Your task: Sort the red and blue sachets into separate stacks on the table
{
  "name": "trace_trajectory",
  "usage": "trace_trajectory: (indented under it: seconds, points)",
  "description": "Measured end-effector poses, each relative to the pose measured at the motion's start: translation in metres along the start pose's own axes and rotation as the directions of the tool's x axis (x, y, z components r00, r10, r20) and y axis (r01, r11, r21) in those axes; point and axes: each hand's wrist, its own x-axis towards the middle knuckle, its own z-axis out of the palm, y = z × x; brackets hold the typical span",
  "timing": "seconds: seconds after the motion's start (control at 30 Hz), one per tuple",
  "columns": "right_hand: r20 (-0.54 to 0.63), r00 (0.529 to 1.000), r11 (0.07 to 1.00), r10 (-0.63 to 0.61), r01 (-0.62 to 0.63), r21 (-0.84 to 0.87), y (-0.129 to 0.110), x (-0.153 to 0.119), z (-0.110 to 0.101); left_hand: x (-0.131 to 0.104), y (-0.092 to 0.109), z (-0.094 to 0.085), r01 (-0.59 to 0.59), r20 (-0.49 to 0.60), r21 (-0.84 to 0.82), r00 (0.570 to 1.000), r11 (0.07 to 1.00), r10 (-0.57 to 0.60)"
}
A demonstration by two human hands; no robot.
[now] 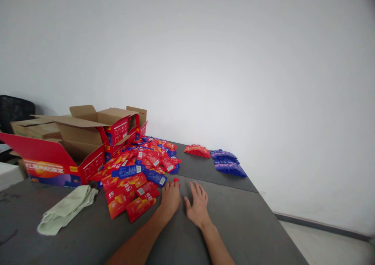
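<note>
My left hand [171, 197] is at the right edge of a loose pile of red and blue packets [152, 155]. Its fingers are curled together over a red packet [176, 180], of which only a small end shows beyond the fingertips. My right hand [198, 206] rests palm down on the dark grey table [240, 226], fingers apart, holding nothing. Farther back lie a fanned row of red packets [197, 151] and, to its right, two rows of blue packets [228, 163].
Open red cardboard boxes [63, 167] stand at the left behind a folded pale green cloth [68, 208]. A black chair [16, 108] is at the far left. A white wall [205, 61] runs behind the table, whose right edge slants toward the front.
</note>
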Motion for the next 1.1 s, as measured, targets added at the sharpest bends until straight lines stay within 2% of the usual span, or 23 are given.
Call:
trace_trajectory:
  seconds: [0.13,0.27,0.43,0.57,0.67,0.73,0.8,0.9,0.97,1.1]
  points:
    - [0.011,1.0,0.999,0.004,-0.005,0.042,0.005,0.002,0.004,0.011,-0.003,-0.003,-0.021,0.029,-0.168,0.999,0.986,0.026]
    - [0.0,1.0,0.994,-0.008,0.008,0.113,0.005,0.003,0.007,0.013,-0.005,-0.005,-0.034,-0.001,-0.37,0.999,0.929,0.036]
    - [-0.061,0.997,0.97,-0.047,0.06,0.236,0.003,0.001,0.008,0.008,-0.006,-0.009,-0.019,-0.044,-0.595,0.999,0.804,-0.01]
    - [-0.137,0.99,0.913,-0.034,0.086,0.399,0.002,0.003,0.003,0.009,-0.008,-0.005,0.013,-0.043,-0.728,0.997,0.685,-0.064]
    - [-0.143,0.983,0.797,0.112,-0.002,0.605,0.003,0.006,-0.002,0.01,-0.01,0.001,0.077,0.005,-0.83,0.991,0.553,-0.131]
    - [-0.069,0.976,0.648,0.204,-0.082,0.757,0.003,0.007,-0.004,0.009,-0.009,0.003,0.127,0.059,-0.891,0.984,0.436,-0.167]
    - [0.028,0.974,0.498,0.223,-0.139,0.856,0.003,0.007,-0.006,0.007,-0.006,0.004,0.175,0.128,-0.931,0.979,0.32,-0.161]
    - [0.107,0.97,0.373,0.218,-0.184,0.91,0.001,0.005,-0.008,0.005,-0.001,0.004,0.254,0.243,-0.952,0.967,0.171,-0.08]
    - [0.13,0.969,0.318,0.209,-0.193,0.928,0.0,0.003,-0.009,0.004,0.001,0.003,0.272,0.272,-0.954,0.962,0.129,-0.016]
    - [0.142,0.978,0.265,0.153,-0.179,0.947,-0.001,0.002,-0.009,0.004,0.002,0.003,0.221,0.226,-0.956,0.974,0.195,0.005]
